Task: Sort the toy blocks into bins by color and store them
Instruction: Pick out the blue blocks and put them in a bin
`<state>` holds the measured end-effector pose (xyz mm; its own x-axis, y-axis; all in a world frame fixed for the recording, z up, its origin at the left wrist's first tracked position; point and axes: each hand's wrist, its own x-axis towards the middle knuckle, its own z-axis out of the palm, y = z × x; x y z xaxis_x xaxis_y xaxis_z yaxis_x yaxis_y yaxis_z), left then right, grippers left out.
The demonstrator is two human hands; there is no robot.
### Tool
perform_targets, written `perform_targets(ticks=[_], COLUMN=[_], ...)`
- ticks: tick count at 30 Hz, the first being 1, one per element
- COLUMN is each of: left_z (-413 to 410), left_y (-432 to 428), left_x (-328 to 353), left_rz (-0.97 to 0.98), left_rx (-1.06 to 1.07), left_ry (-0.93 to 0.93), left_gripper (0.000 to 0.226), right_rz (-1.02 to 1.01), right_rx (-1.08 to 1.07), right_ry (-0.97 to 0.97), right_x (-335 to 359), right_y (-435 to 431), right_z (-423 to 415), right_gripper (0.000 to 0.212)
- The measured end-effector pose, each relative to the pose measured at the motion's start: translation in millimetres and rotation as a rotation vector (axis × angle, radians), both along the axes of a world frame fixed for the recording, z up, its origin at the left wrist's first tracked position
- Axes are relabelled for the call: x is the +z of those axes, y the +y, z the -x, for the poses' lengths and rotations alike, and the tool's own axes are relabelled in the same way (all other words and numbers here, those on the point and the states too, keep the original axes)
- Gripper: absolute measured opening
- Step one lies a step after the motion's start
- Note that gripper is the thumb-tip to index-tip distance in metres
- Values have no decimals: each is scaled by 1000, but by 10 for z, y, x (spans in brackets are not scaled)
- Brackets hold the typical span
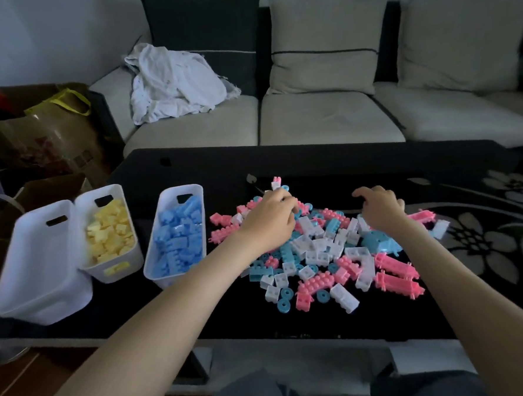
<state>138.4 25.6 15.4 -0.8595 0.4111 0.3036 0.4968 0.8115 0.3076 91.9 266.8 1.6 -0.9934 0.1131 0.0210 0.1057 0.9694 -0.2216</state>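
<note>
A single wide-angle camera, worn on the head, supplies the only view. It sits above and just short of the near edge of the black table (313, 161), facing forward and down across it. The table top fills mid-frame at arm's reach: the left hand (268, 222) and right hand (380, 210) lie over its centre. The sofa (325, 117) lies beyond the table's far edge, upper frame.
</note>
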Motion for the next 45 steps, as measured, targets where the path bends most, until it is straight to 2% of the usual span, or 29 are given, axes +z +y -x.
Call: perform_targets(ticks=[4,7,11,18,24,28,30,33,37,41,43,45], left_z=[92,147,167,69,-109,-211,-273,-382,-522,-647,-701,-761], left_y=[140,200,233,123,-111,-371,-518,-782,-1198,-1600,-1729,-1847], left_x=[-116,-202,-239,-141,-88,-71,-34,39,107,111,83,30], left_rz=[-35,-21,5,-42,-35,-22,-29,-72,-99,-84,-64,-45], left_rx=[-4,13,29,33,43,122,168,246,400,673,852,992], left_ry=[-62,-114,-52,14,51,49,44,86,154,228,186,91], left_gripper=[25,24,27,25,24,24,25,24,26,28,31,38], right_rz=[87,31,130,181,178,277,372,452,521,632,636,528], right_rx=[-63,-53,-99,-121,-107,-145,-53,173,476,640,692,751], right_ry=[-75,-120,-2,72,95,287,372,384,295,190,114,35], right_x=[-45,-117,-125,7,89,233,368,547,645,564,489,399], right_y=[387,479,468,412,197,-40,-293,-824,-1600,-2261,-2469,-2591], right_z=[-47,-103,-142,-125,-133,-169,-206,-300,-517,-739,-813,-859], right_gripper=[50,51,29,39,34,26,24,22,20,21,26,40])
